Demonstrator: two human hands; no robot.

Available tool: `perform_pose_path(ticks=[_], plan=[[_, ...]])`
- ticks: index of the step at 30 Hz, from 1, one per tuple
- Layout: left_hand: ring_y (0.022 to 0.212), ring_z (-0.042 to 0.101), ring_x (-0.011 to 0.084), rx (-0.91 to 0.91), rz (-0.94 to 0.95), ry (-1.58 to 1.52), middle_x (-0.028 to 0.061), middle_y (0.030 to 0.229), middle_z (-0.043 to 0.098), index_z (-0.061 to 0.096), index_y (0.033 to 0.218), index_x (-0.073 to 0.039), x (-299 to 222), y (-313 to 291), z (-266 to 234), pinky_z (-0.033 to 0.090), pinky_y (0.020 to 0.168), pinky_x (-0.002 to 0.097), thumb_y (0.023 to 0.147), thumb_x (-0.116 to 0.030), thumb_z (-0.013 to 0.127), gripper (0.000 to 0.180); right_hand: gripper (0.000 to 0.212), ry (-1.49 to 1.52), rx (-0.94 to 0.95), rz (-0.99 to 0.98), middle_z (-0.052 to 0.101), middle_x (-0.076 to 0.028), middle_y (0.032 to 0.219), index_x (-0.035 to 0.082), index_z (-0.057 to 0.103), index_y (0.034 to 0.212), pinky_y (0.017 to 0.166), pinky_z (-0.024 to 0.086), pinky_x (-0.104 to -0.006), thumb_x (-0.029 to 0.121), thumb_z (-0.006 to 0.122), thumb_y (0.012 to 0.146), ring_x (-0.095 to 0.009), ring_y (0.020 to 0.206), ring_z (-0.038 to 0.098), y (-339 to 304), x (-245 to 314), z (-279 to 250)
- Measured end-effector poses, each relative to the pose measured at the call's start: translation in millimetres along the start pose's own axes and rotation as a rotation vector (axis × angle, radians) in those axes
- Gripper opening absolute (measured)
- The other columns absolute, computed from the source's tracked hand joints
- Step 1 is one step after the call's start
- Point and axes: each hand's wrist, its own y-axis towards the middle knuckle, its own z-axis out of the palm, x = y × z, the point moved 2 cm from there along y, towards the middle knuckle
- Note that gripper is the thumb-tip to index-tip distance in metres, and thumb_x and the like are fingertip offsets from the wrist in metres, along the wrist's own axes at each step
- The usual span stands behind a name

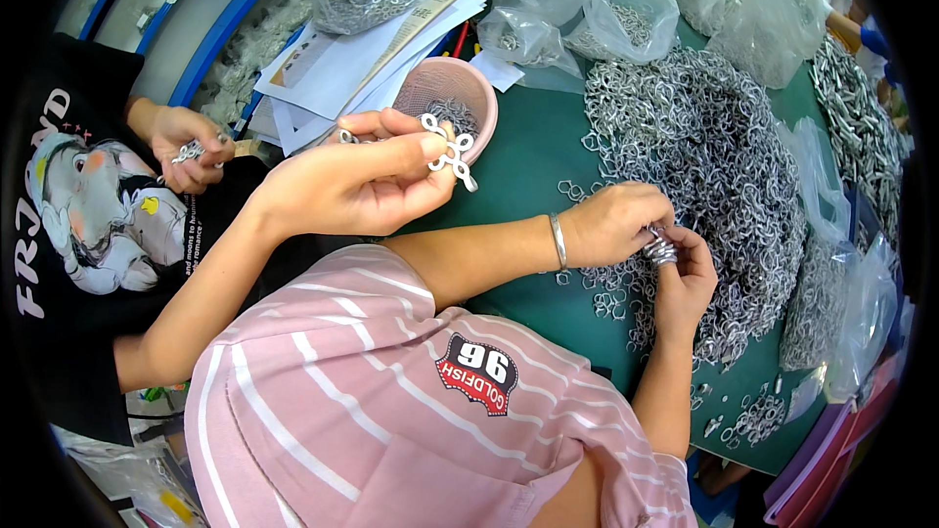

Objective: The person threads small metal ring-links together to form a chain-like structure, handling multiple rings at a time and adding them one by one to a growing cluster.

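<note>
Over the near left part of a big heap of small silvery metal links [719,176], my two hands meet. A short stack of metal links [661,251] sits between the thumb and fingers of my right hand [691,279]. My left hand [616,223], with a silver bracelet on its wrist, is closed in a pinch at the upper end of that stack; its fingertips are partly hidden. To the left, a co-worker's hand [342,181] holds up a piece of joined metal loops [452,153]. The co-worker's other hand [191,149] holds more small metal pieces.
A pink basket [479,88] with metal pieces stands on the green table [528,137], beside papers [342,68]. Clear plastic bags [626,5] of metal parts line the back. Another bag [822,303] lies right of the heap; loose links [758,418] lie near the right edge.
</note>
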Motion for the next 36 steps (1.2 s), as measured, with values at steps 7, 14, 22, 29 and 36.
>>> perform_pose_path(ticks=[7,14,22,29,36], plan=[[0.076,0.061,0.0226,0.088,-0.19,-0.109,0.01,0.084,0.056,0.058,0.088,-0.001,2,-2,0,0.051,0.062,0.0311,0.071,0.005,0.063,0.018,0.027,-0.193,0.019,-0.133,0.06,-0.007,0.093,-0.003,0.061,0.096,0.079,0.044,-0.0233,-0.014,0.047,0.074,-0.014,0.086,0.056,3,2,-4],[0.071,0.061,0.0244,-0.031,0.045,0.041,0.0109,0.086,0.057,0.06,0.087,-0.001,6,1,0,0.049,0.062,0.0313,0.073,-0.002,0.068,0.016,0.024,0.091,-0.066,-0.039,0.06,-0.007,0.095,-0.004,0.059,0.097,0.072,0.048,-0.0222,-0.014,0.045,0.08,-0.011,0.08,0.057,3,1,-4],[0.069,0.06,0.0233,-0.022,-0.131,-0.135,0.0093,0.079,0.057,0.061,0.085,-0.001,-3,1,-6,0.048,0.06,0.0315,0.077,-0.001,0.064,0.009,0.018,0.122,-0.033,0.05,0.06,-0.007,0.095,-0.004,0.058,0.098,0.073,0.048,-0.0223,-0.01,0.053,0.081,-0.01,0.081,0.057,4,-3,-5],[0.071,0.062,0.0213,0.056,-0.185,-0.15,0.0107,0.086,0.057,0.061,0.088,0.0,-3,2,-2,0.051,0.063,0.0299,0.078,-0.003,0.063,0.011,0.017,0.221,-0.036,-0.09,0.057,-0.009,0.1,0.0,0.058,0.09,0.072,0.047,-0.0236,-0.012,0.054,0.078,-0.012,0.087,0.054,6,-3,-3],[0.07,0.062,0.0193,0.007,-0.243,-0.234,0.0102,0.084,0.057,0.061,0.088,0.0,-5,2,-2,0.052,0.062,0.029,0.077,-0.001,0.064,0.012,0.017,0.227,-0.052,-0.015,0.059,-0.007,0.096,-0.001,0.06,0.093,0.069,0.046,-0.0215,-0.01,0.055,0.08,-0.011,0.079,0.055,3,-1,-4]])
